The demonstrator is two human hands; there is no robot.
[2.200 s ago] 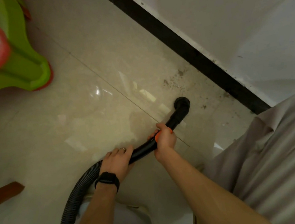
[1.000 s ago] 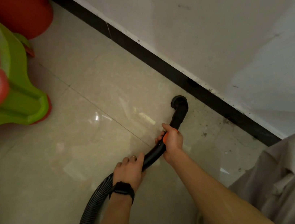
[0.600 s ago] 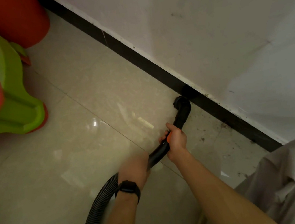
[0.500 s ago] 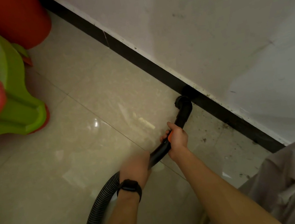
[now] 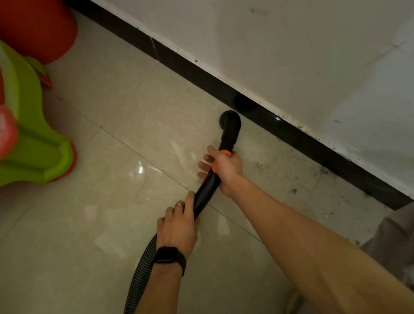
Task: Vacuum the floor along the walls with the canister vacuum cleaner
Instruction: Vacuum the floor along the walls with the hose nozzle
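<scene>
L hand (image 5: 178, 227) & R hand (image 5: 229, 169) fingers curled round wand (image 5: 205, 191); hold nozzle (image 5: 229, 120) flat, hug skirting (image 5: 304, 140), sweep toward dirt (image 5: 260, 166)

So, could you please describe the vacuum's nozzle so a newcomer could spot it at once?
Follow the white wall to its black skirting board. Just short of it, on the beige tiles, sits the nozzle: the round black tip of the curved tube the right hand grips. An orange ring marks this tube, unlike the ribbed hose.
</scene>
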